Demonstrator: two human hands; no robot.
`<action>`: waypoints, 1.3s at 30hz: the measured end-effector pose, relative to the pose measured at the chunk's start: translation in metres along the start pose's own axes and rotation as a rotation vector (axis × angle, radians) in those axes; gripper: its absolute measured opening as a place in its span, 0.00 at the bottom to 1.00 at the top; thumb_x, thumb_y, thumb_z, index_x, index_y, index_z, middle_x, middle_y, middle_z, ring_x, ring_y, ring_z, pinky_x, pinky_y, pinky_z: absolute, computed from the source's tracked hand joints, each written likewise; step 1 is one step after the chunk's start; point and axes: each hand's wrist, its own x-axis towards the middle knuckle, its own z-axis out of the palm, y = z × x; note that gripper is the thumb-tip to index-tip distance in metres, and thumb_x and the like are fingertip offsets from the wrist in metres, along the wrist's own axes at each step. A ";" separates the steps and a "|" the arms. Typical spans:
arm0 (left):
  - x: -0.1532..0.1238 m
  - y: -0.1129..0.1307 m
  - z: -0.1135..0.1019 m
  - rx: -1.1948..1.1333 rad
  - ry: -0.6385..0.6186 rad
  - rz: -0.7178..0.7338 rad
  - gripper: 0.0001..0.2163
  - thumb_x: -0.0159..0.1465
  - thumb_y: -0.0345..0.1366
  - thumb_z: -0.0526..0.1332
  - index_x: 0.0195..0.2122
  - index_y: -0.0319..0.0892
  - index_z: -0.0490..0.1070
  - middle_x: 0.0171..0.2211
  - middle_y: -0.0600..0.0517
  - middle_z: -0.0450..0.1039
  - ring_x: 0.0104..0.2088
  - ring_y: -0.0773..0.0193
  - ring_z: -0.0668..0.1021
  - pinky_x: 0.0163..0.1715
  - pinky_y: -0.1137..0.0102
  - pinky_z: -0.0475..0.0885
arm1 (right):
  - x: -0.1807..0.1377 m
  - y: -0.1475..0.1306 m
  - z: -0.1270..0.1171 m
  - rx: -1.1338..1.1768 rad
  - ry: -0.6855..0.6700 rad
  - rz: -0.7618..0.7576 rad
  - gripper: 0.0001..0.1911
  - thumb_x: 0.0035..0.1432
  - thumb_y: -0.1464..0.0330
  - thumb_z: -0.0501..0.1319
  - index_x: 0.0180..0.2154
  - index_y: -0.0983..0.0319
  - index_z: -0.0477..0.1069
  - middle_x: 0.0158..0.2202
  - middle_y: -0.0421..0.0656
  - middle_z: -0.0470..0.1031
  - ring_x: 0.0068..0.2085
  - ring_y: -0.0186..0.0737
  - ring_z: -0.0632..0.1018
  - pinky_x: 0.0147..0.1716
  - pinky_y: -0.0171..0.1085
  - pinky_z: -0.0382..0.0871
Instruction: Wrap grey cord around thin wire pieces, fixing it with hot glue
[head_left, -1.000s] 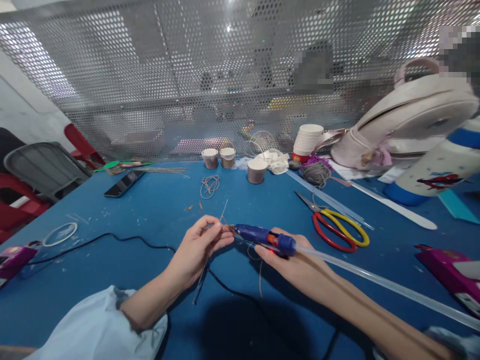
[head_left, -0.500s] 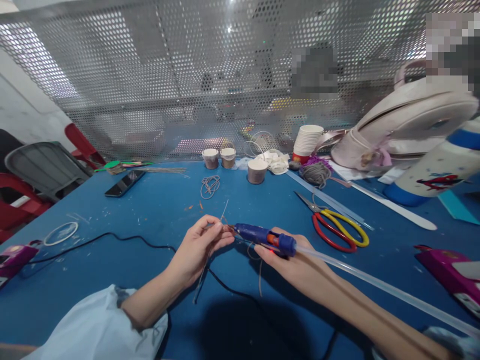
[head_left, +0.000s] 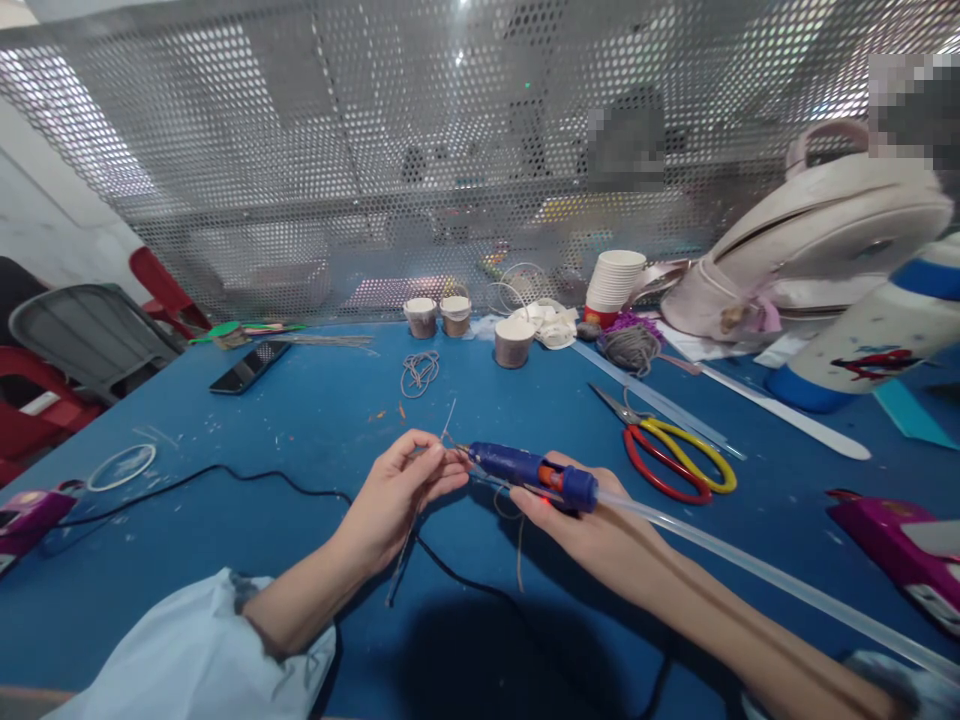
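My right hand (head_left: 574, 515) is wrapped round a blue hot glue gun (head_left: 517, 465), with a long clear glue stick (head_left: 750, 563) running out of its back end. The gun's nozzle points left and meets the fingertips of my left hand (head_left: 405, 485). Those fingers are pinched on a thin wire (head_left: 397, 570) that sticks out above and below them. A brown cord (head_left: 520, 555) dangles beneath the gun. Exactly where nozzle and wire touch is too small to make out.
Red-and-yellow-handled scissors (head_left: 667, 460) lie to the right, near grey yarn (head_left: 631, 348). Small cups (head_left: 514, 342), a cord coil (head_left: 420, 374) and a phone (head_left: 249, 367) sit farther back. A black cable (head_left: 277, 480) crosses the table. A bottle (head_left: 862, 340) and bag (head_left: 810, 240) stand right.
The glue gun has shifted very slightly to the right and down at its back end. My left hand keeps its pinch in the same place.
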 end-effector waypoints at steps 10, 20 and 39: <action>0.000 0.001 0.001 0.004 0.002 -0.002 0.07 0.56 0.35 0.65 0.30 0.40 0.67 0.31 0.50 0.76 0.35 0.65 0.79 0.45 0.66 0.73 | 0.000 0.000 0.001 -0.014 -0.004 0.013 0.14 0.54 0.58 0.57 0.24 0.60 0.63 0.18 0.35 0.66 0.20 0.32 0.66 0.21 0.32 0.58; 0.001 0.002 0.000 0.004 0.002 0.005 0.07 0.56 0.35 0.64 0.30 0.39 0.67 0.33 0.48 0.77 0.37 0.64 0.79 0.45 0.66 0.72 | 0.001 -0.003 -0.004 -0.020 -0.019 0.018 0.13 0.54 0.58 0.57 0.24 0.60 0.65 0.18 0.35 0.66 0.21 0.33 0.66 0.21 0.33 0.59; -0.001 0.001 0.001 0.018 -0.007 -0.006 0.08 0.55 0.37 0.65 0.29 0.40 0.67 0.32 0.50 0.76 0.35 0.65 0.79 0.44 0.67 0.72 | -0.001 -0.006 0.000 0.006 0.016 -0.005 0.13 0.54 0.59 0.57 0.24 0.60 0.64 0.20 0.36 0.67 0.21 0.32 0.67 0.21 0.32 0.59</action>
